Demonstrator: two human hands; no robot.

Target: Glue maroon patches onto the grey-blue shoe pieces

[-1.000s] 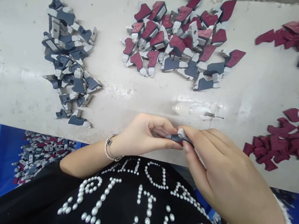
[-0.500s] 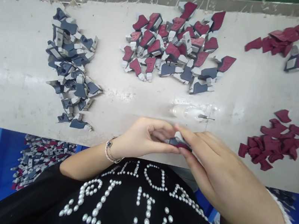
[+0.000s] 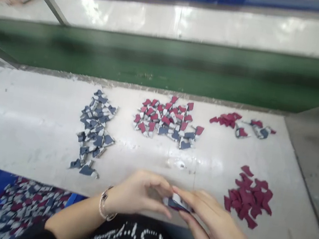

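Small grey-and-maroon piece (image 3: 176,203) pinched between left hand (image 3: 135,194) and right hand (image 3: 209,224) at the near edge of the white worktop (image 3: 25,122), grey pile (image 3: 93,133), maroon pile (image 3: 248,196), green belt (image 3: 168,66) behind

Bright, even overhead light. Glare streaks the white table (image 3: 25,122) near its middle and the pale ledge (image 3: 193,20) at the far side. Shadows are soft and short. Motion blur smears the whole frame, worst along the top edge; straight edges splay toward the corners.
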